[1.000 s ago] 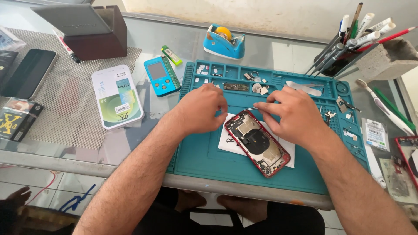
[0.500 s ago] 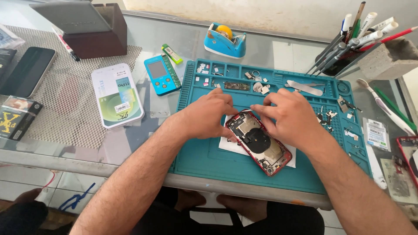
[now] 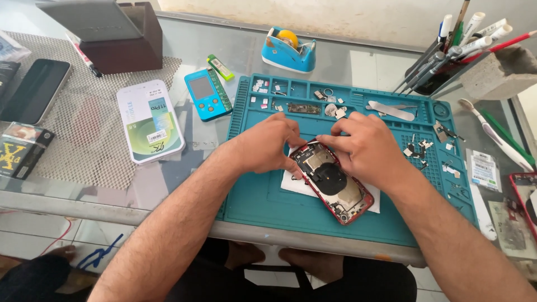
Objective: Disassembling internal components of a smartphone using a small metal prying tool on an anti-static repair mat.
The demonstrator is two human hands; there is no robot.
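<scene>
An opened red phone (image 3: pixel 334 184), its back off and a round black coil showing, lies tilted on a white sheet (image 3: pixel 293 183) on the teal repair mat (image 3: pixel 263 196). My left hand (image 3: pixel 267 142) rests at the phone's upper left corner, fingers curled and touching its edge. My right hand (image 3: pixel 366 148) covers the phone's upper right edge, fingertips pressing at the top end near the left hand's fingers. Whether anything small is pinched between the fingers is hidden.
Small screws and parts (image 3: pixel 330 106) fill the mat's upper trays, beside a metal pry tool (image 3: pixel 391 111). A blue tape dispenser (image 3: pixel 288 49), small blue tester (image 3: pixel 206 93), white phone box (image 3: pixel 150 120), dark phone (image 3: pixel 34 90), tool holder (image 3: pixel 447 50) and another red phone (image 3: pixel 526 196) surround it.
Both hands have drawn closer together over the phone's top end. The phone has stayed in place on the white sheet.
</scene>
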